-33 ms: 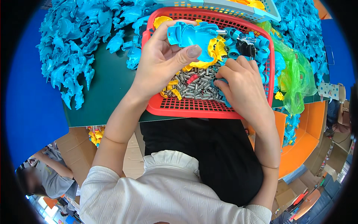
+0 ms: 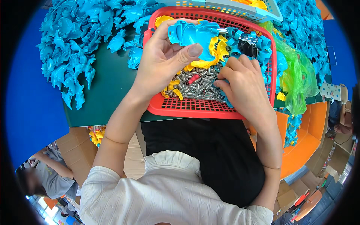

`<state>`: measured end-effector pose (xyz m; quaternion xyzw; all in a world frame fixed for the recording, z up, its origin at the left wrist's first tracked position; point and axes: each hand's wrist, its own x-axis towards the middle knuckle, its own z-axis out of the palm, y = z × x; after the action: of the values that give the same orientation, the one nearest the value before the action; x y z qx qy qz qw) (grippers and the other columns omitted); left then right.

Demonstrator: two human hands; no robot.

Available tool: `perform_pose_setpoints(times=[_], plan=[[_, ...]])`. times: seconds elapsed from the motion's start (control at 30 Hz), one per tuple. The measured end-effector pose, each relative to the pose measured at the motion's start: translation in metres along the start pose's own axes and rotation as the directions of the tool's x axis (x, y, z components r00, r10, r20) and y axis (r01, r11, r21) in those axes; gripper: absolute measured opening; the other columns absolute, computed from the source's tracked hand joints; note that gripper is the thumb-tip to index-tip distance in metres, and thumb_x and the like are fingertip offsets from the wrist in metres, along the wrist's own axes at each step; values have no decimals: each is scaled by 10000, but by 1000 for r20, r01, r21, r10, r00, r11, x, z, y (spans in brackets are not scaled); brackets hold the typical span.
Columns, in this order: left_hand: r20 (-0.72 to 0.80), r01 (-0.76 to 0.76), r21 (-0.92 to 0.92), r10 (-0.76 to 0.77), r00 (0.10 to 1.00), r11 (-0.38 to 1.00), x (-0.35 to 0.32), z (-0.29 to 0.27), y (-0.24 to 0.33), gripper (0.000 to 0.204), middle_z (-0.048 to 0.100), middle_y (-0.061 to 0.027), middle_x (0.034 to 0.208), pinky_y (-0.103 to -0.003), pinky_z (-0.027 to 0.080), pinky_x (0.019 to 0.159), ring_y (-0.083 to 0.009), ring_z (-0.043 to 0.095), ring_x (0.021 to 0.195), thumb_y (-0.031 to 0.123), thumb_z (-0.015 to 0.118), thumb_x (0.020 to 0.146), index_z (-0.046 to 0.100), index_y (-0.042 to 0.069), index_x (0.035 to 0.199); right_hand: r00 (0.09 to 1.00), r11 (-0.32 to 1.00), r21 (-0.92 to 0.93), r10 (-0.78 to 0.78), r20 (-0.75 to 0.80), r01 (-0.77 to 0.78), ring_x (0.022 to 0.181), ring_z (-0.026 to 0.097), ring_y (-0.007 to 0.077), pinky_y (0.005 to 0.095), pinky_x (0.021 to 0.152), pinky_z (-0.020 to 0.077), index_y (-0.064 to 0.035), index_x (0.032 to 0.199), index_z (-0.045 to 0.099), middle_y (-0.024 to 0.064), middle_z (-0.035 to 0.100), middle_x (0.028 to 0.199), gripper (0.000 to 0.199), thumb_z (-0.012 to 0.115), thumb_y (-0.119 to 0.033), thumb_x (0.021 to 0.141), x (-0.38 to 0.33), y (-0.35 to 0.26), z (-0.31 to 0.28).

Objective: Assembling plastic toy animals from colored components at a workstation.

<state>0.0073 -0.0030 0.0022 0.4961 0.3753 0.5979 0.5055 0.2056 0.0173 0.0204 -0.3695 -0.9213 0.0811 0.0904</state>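
Observation:
A blue moulded plastic shell point(image 2: 197, 35) is held up over the basket by my left hand point(image 2: 165, 56), the thumb on its near edge and the fingers behind it. A short metal pin point(image 2: 222, 30) sticks out of the shell's right end. My right hand point(image 2: 242, 80) reaches down into the red plastic basket point(image 2: 195, 112), its fingers curled together over the metal pieces and blue rings. Its fingertips are partly hidden, so what they pinch is unclear. Small metal cylinders point(image 2: 202, 88) fill the basket's near part, with a red piece point(image 2: 194, 78) among them. Yellow plastic parts point(image 2: 219, 48) lie just behind.
Heaps of blue plastic shells point(image 2: 86, 26) cover the green table point(image 2: 108, 86) at left and back right. A light blue basket point(image 2: 225, 6) stands behind the red one. Right of it lies a green plastic bag point(image 2: 300, 75). An orange bin point(image 2: 305, 131) is below the table at right.
The fingers of my right hand have shifted very slightly among the parts. My left hand and the shell look almost the same.

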Motion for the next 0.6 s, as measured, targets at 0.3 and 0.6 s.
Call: perform_pose_setpoints(times=[0.3,0.6], plan=[[-79,-89,24,91,993,996,3,-3,-5,432,596,-64,972,-259,505,757,-124,605,859,252,640,861,456,22,1178,978,996,44,-69,-196,79,792,524,212,344,709,367,-47,775,607,45,540,809,134,698,-126,715,25,-7,8],[-139,-107,39,111,984,993,1,-2,-4,433,604,-70,944,-251,501,753,-118,605,847,274,625,870,452,21,1177,952,996,9,-79,-295,86,755,565,215,328,684,412,-34,841,588,61,544,812,174,696,-62,707,45,8,28]])
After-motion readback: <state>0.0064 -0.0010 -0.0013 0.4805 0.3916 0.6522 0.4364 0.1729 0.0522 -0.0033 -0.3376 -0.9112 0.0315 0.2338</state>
